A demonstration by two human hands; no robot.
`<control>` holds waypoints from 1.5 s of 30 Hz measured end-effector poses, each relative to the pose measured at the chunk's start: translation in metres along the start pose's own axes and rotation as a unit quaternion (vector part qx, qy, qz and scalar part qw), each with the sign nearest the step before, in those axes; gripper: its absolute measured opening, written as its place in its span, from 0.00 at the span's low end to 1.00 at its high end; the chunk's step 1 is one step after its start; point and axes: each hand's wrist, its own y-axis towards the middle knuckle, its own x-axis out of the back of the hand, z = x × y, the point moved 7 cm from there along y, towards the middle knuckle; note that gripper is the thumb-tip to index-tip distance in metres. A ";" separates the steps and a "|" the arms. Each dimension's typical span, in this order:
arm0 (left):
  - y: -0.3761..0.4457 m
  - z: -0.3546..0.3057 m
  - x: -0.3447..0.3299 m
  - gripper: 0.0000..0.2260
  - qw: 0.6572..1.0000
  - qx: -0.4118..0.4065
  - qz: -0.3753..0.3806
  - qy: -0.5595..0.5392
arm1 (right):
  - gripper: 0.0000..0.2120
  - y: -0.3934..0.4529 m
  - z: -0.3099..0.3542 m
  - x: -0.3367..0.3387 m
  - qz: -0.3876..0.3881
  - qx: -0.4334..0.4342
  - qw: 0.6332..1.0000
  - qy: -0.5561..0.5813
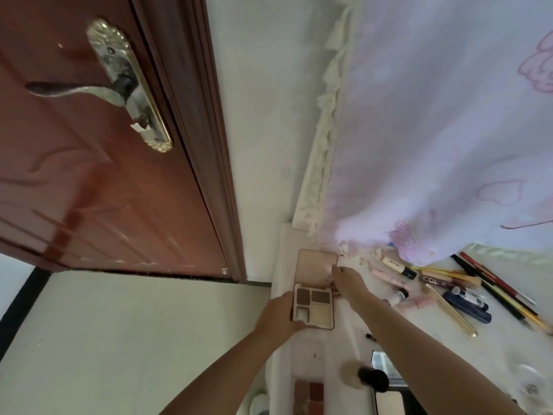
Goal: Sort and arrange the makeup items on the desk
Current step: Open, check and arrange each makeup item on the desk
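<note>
Head view: white desk point(493, 348) pushed against a pale wall, brown door point(104, 175) to the left, pinkish cloth point(449, 130) draped over the desk's far side. Judged barely started: pencils, tubes and pens point(449, 289) heaped loose and crossing one another on the right, no rows or groups made out yet. Open palette point(314, 305) held above the desk's left edge, lid point(315, 268) tipped up and back. Left hand point(278, 316) curled round the palette's near left side, thumb across the bottom corner. Right hand point(347, 280) pinching the lid's right edge, fingers together on it. Inside the tray, 5 wells: 3 brown or grey shades, 1 pale cream pan, 1 whitish slot. Nearer, a second palette point(308, 396) of reddish pans lying flat, a brush point(365, 377) with a dark handle just beside it, and a mirrored compact point(386, 405), partly hidden by the right forearm. Left to do, likely: shut and place this palette, then sort the heap.
</note>
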 end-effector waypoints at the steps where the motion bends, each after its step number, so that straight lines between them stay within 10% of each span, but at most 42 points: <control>1: 0.001 0.000 0.001 0.17 1.000 0.001 -0.004 0.015 | 0.18 0.000 0.001 0.000 0.000 0.004 1.000 0.002; 21: 0.008 -0.068 0.019 0.07 0.972 -0.065 -0.079 0.212 | 0.12 -0.034 -0.051 0.132 -0.047 0.115 0.983 -0.136; 33: 0.025 -0.173 -0.048 0.15 0.961 -0.076 -0.039 0.262 | 0.12 0.003 -0.086 0.143 -0.011 0.230 0.800 -0.554; 40: 0.034 -0.225 -0.098 0.19 0.957 -0.108 0.010 0.271 | 0.19 -0.022 -0.074 0.189 0.043 0.263 0.861 -0.434; 45: 0.036 -0.266 -0.115 0.07 0.988 -0.130 0.015 0.080 | 0.16 -0.066 -0.052 0.253 0.024 0.299 0.902 -0.311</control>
